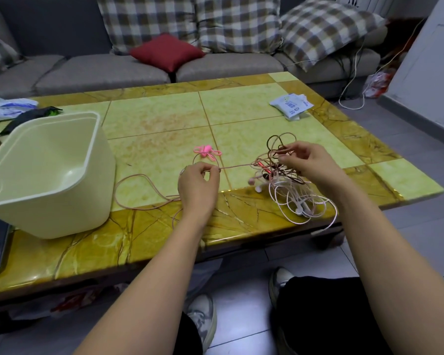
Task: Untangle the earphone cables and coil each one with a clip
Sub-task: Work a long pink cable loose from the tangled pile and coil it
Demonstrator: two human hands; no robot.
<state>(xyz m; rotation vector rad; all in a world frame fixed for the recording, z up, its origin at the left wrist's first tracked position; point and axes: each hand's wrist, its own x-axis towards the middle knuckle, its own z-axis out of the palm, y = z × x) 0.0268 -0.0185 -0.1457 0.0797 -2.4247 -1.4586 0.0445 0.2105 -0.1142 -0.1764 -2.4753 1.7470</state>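
- While your left hand (199, 184) pinches the pink cable (237, 166) between thumb and curled fingers, the strand runs straight from it to the tangle of earphone cables (285, 180).
- Your right hand (312, 163) has its fingertips closed on the dark brown loops (280, 142) at the top of that tangle, which lies near the right front edge of the table (151, 119).
- White cable loops (308, 213) spill over that edge.
- The pink clips (207, 151) lie just beyond your left hand.
- A cream bin (46, 175) stands at the left.
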